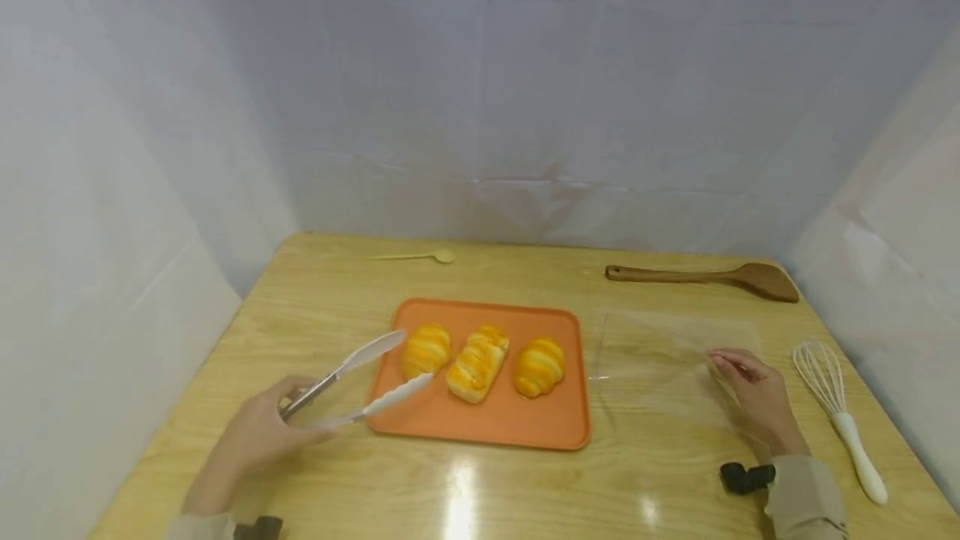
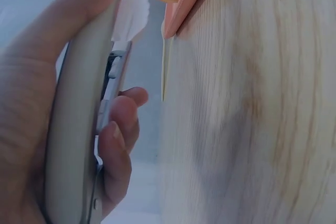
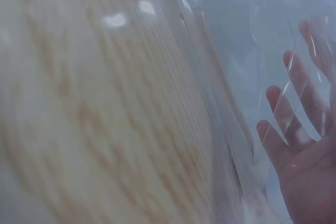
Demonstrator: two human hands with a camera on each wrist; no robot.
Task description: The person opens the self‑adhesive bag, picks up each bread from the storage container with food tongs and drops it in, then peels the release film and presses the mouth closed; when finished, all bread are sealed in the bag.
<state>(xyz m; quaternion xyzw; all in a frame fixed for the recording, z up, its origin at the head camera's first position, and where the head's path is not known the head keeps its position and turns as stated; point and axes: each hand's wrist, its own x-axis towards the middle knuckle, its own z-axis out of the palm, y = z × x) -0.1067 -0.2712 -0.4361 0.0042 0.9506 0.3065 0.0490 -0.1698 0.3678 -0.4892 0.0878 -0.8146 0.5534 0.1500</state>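
In the head view, my left hand (image 1: 258, 432) grips a pair of metal tongs with white tips (image 1: 372, 350), spread apart over the left edge of an orange tray (image 1: 487, 427). On that tray lie a croissant-shaped bread (image 1: 427, 348), a loaf-shaped bread (image 1: 477, 363) and another croissant-shaped bread (image 1: 539, 367). The left wrist view has the fingers curled around the tongs' handle (image 2: 79, 119). To the tray's right, my right hand (image 1: 757, 398) pinches the edge of a clear plastic bag (image 1: 652, 357). Through the film, the right wrist view shows several fingers (image 3: 283, 111) spread; its thumb is hidden.
A small yellow spoon (image 1: 442, 257) lies near the table's back edge. A brown wooden spatula (image 1: 750, 277) is at the back right. Beyond my right hand, a white whisk (image 1: 847, 432) lies along the right side. Pale curtains surround the wooden table (image 1: 540, 490).
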